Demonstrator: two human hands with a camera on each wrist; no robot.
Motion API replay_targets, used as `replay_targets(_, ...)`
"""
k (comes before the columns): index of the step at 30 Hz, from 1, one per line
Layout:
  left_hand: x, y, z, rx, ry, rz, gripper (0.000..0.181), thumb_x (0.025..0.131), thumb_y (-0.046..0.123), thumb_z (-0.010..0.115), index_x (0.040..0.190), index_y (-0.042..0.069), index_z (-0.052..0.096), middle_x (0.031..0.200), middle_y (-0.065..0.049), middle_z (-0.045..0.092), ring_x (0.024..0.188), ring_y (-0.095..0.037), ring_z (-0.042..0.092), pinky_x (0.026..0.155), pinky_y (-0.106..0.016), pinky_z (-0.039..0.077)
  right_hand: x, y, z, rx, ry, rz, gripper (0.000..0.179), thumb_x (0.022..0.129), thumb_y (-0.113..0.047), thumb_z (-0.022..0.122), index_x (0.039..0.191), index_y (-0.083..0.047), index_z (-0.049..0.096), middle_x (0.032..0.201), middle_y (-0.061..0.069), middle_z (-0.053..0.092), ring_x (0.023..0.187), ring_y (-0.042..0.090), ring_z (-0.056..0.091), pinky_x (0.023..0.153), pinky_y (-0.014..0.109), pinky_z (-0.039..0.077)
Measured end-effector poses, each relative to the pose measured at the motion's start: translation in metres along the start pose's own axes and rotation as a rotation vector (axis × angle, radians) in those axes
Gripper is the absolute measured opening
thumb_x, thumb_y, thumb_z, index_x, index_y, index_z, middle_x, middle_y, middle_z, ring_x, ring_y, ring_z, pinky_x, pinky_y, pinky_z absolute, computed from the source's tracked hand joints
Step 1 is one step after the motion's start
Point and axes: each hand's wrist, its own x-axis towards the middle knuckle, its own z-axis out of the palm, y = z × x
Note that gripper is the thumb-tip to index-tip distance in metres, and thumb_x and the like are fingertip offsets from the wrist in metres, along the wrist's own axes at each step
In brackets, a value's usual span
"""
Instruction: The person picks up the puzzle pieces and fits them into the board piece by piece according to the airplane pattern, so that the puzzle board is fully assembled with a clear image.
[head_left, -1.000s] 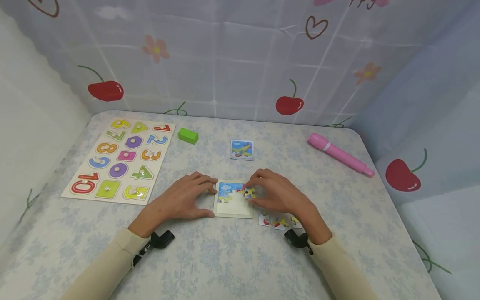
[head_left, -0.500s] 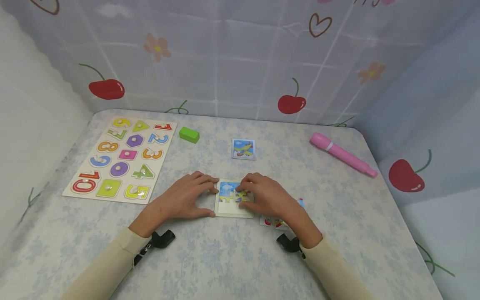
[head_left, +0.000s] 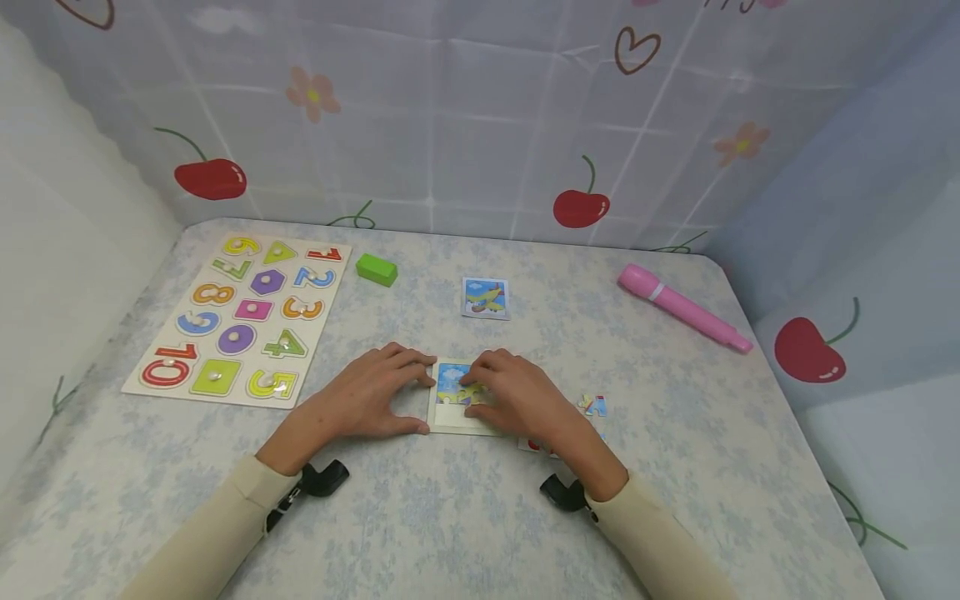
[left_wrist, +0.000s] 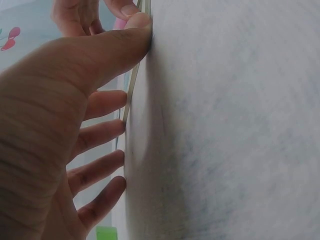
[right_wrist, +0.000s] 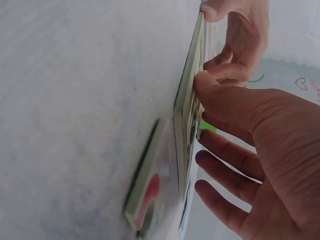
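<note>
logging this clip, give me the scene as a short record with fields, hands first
Left hand: thumb and fingertips at the left edge of the puzzle tray
Right hand: thumb and fingertips on a puzzle piece over the tray; seated or not, cannot tell
Loose pieces: right of the tray, partly hidden
Picture card: beyond the tray, showing an airplane
Number board: at the left, shapes among numerals
Green block: near the number board's far right corner
Pink stick: lying at the right

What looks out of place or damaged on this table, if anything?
Nothing stands out: no spill or damage visible. Loose puzzle pieces lie right of the tray, partly hidden by the right forearm, but that seems normal with the tray partly unfilled.
</note>
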Motion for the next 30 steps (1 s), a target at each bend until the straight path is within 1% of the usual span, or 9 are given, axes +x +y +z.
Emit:
replay_targets(6,-0.0007,0.0015,-0.0014,-0.004,0.003,0.005,0.061,0.084,0.06,0.088,0.129,0.02,0.075,0.156,0.0,0.059,0.135,-0.025,0.054,0.105,-0.051,0.05,-0.0001,-0.0012,0.0016,0.004,-0.002,0.017,0.036,0.093,-0.033,0.088,0.123,-0.017,0.079,0.125,0.001,0.069,0.117,0.022,0.065,0.095,0.041,0.057)
replay_targets(14,-0.001,0.0009,-0.0012,-0.003,0.009,0.005,0.061,0.084,0.059,0.089,0.129,0.02,0.074,0.156,0.0,0.058,0.136,-0.025,0.054,0.106,-0.051,0.049,0.0005,-0.0016,0.0031,0.008,-0.001,-0.009,0.034,0.094,-0.032,0.087,0.122,-0.015,0.079,0.125,0.003,0.068,0.116,0.022,0.065,0.093,0.04,0.058)
replay_targets(18,-0.001,0.0004,-0.0011,0.0,0.011,0.009,0.062,0.084,0.06,0.088,0.13,0.02,0.074,0.156,0.0,0.058,0.136,-0.024,0.054,0.105,-0.051,0.05,0.0005,-0.0013,0.0035,0.004,-0.004,-0.009,0.033,0.095,-0.032,0.086,0.123,-0.015,0.079,0.125,0.003,0.068,0.115,0.021,0.065,0.092,0.039,0.058)
replay_targets(24,-0.0005,0.0008,-0.0018,0.004,0.007,0.011,0.062,0.084,0.06,0.088,0.13,0.02,0.075,0.156,0.0,0.059,0.135,-0.024,0.054,0.105,-0.051,0.05,0.0007,-0.0006,0.0035,0.0,-0.008,0.001,0.03,0.096,-0.029,0.085,0.122,-0.015,0.078,0.125,0.003,0.068,0.115,0.021,0.065,0.093,0.04,0.058)
replay_targets(30,-0.0006,0.0012,-0.0017,0.006,0.0,0.009,0.062,0.085,0.06,0.087,0.13,0.02,0.074,0.156,0.0,0.058,0.136,-0.025,0.054,0.106,-0.051,0.049,0.0002,-0.0015,0.0008,-0.004,-0.014,0.001,0.031,0.096,-0.032,0.084,0.122,-0.016,0.079,0.125,0.002,0.068,0.115,0.021,0.066,0.094,0.04,0.058)
